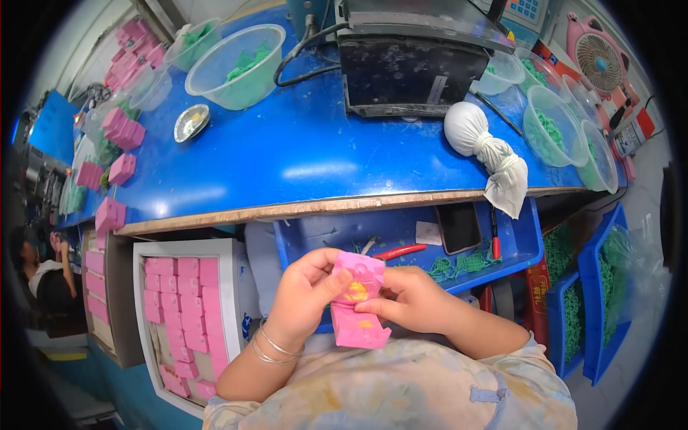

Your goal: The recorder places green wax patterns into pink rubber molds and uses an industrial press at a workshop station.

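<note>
Between my hands, in front of my body, a pink rubber mould [360,335] hangs opened out, one half bent up and the other folded down. Yellow patches [355,291] mark its inner faces. My left hand [304,295] grips the upper half, its thumb pressed on the inner face. From the other side my right hand [414,297] pinches the mould near the fold, thumb in front; its other fingers are partly hidden. Just beyond them lies an open blue drawer [502,266] with a red tool [399,252], a dark phone [459,228] and green wax scraps [466,265].
A blue worktable [287,161] carries a black machine [408,75], a tied white cloth bag [493,154], a foil dish [191,122] and plastic bowls [240,89] of green wax. Pink moulds [190,287] fill a white-framed tray at left. Blue bins [598,287] stand at right. Another person [54,265] sits far left.
</note>
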Tool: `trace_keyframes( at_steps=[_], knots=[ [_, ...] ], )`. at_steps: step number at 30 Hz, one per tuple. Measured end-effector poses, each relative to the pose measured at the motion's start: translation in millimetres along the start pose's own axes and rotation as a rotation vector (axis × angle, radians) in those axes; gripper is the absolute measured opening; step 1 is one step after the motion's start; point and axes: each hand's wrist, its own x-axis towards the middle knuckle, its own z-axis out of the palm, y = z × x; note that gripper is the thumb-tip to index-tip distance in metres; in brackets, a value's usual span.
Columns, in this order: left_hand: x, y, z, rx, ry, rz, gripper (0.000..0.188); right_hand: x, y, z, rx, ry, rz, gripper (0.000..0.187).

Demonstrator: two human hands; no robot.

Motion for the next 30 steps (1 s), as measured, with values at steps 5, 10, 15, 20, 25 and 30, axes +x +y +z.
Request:
trace_keyframes(
  at_steps=[5, 10, 15, 20, 25, 30],
  knots=[
    [-3, -4, 4, 0.059, -0.083, 0.077, 0.023, 3, 10, -11, -0.27, 0.085, -0.222, 0.026],
    [-3, -4, 9, 0.298, -0.084, 0.265, 0.033, 5, 6, -9, -0.155, 0.279, -0.414, 0.029],
    [-10, 0, 13, 0.099, -0.207, 0.093, 0.048, -2, 4, -5, 0.094, 0.376, -0.279, 0.022],
    [-7, 2, 23, -0.054, 0.005, 0.042, 0.052, -3, 1, -10, 0.14, 0.27, -0.432, 0.03],
    [-8, -5, 12, -0.075, -0.212, 0.124, 0.055, -3, -6, -8, -0.099, 0.323, -0.424, 0.03],
    [-11, -7, 15, 0.281, -0.08, 0.173, 0.052, -3, -4, -5, 0.077, 0.322, -0.313, 0.028]
  ],
)
